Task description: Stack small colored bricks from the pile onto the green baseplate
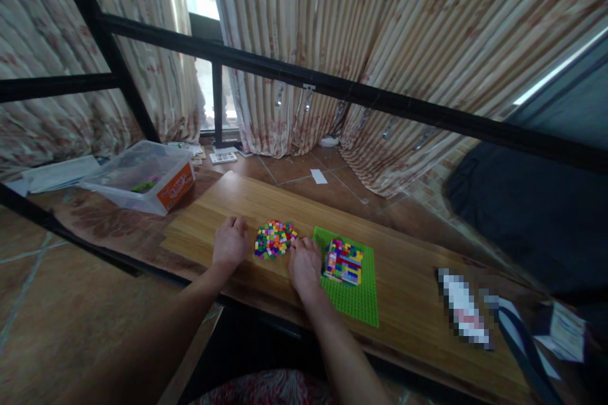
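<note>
A loose pile of small toy bricks [275, 239] in many colours lies on the wooden board between my hands. To its left, my left hand [231, 243] rests on the board with fingers curled in; whatever they may hold is hidden. My right hand [306, 261] is at the pile's right edge, thumb and fingers pinched together at a small brick. Just right of that hand, a block-shaped build of coloured bricks [344, 261] with rows and gaps on top stands on a green studded baseplate [365, 310].
A clear plastic tub [137, 180] with an orange label and a few green and pink pieces is at the left. A pixelated item [463, 310] lies on the board's right part. A black metal bar [285, 69] crosses in front of curtains [313, 25]. Papers [319, 176] lie on the floor.
</note>
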`<state>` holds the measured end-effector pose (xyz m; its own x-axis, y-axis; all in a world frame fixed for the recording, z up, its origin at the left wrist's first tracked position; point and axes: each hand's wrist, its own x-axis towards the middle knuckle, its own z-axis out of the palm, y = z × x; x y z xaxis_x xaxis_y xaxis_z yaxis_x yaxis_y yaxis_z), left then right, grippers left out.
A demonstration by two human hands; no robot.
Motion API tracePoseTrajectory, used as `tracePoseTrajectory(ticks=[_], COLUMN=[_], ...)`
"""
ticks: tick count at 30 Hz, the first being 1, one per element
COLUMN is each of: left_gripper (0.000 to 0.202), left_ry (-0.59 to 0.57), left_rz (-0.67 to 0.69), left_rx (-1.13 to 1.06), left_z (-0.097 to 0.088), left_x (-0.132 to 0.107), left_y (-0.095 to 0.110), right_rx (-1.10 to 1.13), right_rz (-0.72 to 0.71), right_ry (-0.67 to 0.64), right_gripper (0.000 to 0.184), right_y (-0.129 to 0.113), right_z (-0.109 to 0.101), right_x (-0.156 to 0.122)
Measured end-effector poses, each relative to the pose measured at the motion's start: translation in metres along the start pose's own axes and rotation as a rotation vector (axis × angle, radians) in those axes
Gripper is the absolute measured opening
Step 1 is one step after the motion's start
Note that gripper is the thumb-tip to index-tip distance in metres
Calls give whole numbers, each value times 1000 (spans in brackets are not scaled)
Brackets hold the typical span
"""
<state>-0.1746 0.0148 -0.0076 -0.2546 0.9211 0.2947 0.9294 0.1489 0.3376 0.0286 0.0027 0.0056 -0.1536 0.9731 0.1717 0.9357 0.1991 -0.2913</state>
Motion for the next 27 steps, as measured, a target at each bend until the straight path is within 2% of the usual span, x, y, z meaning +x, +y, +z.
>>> tracePoseTrajectory(ticks=[13, 20, 27], left_gripper=[28, 29, 30], left_ry=[-7, 2, 15], left_rz=[-12, -6, 12], left_rx=[11, 3, 7], left_z=[-2, 0, 0], left_x=[0, 0, -1], left_y=[2, 0, 0], right_rx=[78, 29, -10], right_rz=[30, 10, -8], right_ry=[77, 111, 126], right_gripper=[27, 33, 30], right_y=[2, 2, 3], right_z=[9, 13, 19], right_x=[-4, -4, -3])
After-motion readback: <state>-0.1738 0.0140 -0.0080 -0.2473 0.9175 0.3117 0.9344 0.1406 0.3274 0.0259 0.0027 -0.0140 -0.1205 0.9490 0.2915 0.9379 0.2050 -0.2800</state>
